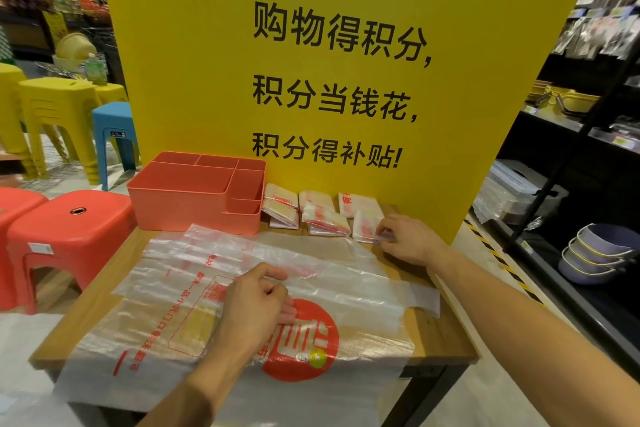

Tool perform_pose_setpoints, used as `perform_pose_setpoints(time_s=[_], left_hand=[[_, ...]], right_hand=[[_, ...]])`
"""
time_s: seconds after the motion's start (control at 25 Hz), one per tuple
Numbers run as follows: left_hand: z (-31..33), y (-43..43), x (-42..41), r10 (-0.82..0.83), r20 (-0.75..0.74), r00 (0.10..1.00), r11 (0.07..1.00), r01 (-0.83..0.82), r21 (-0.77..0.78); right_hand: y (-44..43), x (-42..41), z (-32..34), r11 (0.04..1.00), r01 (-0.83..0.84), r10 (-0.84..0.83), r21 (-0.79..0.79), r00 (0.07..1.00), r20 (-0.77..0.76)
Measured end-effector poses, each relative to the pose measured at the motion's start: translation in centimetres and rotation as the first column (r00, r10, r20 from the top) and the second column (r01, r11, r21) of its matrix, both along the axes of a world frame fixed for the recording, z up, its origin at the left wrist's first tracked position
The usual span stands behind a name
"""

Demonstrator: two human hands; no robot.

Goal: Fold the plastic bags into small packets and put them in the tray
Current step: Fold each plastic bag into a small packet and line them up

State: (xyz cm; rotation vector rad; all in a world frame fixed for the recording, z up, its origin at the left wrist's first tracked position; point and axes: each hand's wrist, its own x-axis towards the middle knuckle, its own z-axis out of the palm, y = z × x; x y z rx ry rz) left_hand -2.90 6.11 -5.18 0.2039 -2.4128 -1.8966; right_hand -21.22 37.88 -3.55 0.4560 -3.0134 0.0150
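Note:
Clear plastic bags [166, 291] with red print lie spread flat in a pile over the small wooden table [443, 340]. My left hand [258, 302] lies on the top bag near its middle, thumb and fingers pinching a fold of the film. My right hand [407, 241] is at the back right, its fingertips pinching the corner of a folded packet [363, 227]. Several more folded packets [322, 215] lie in a row against the yellow board. The coral divided tray [194, 198] stands at the back left, its compartments showing nothing inside.
A yellow sign board [311, 80] rises right behind the table. Red stools [69, 229] stand close on the left, yellow and blue stools further back. Dark shelving [571, 184] with stacked bowls and boxes runs along the right.

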Motion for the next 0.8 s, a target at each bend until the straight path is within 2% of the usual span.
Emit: perform_pose_setpoints(time_s=[0.2,0.4,0.56,0.68,0.8], left_hand=[[0.1,0.1,0.0,0.008,-0.008,1.0,1.0,-0.008,0.0],[0.1,0.1,0.0,0.015,-0.009,1.0,1.0,-0.015,-0.007],[0.7,0.3,0.1,0.046,0.0,0.999,0.999,-0.046,-0.006],[0.8,0.7,-0.2,0.077,0.015,0.997,0.996,-0.077,-0.038],[0.8,0.7,-0.9,0.067,0.065,0.996,0.997,-0.064,-0.049]], right_hand=[[-0.1,0.7,0.2,0.999,-0.045,0.044,-0.003,0.995,-0.088],[0.2,2.0,1.0,0.999,-0.019,0.014,-0.027,0.988,-0.153],[-1.0,7.1,2.9,0.974,0.003,-0.059,-0.226,0.969,-0.24],[-4.7,15.5,2.5,0.924,-0.066,0.028,-0.376,0.994,-0.105],[-8.2,23.2,-0.2,0.931,-0.178,0.2,-0.318,0.979,0.036]])
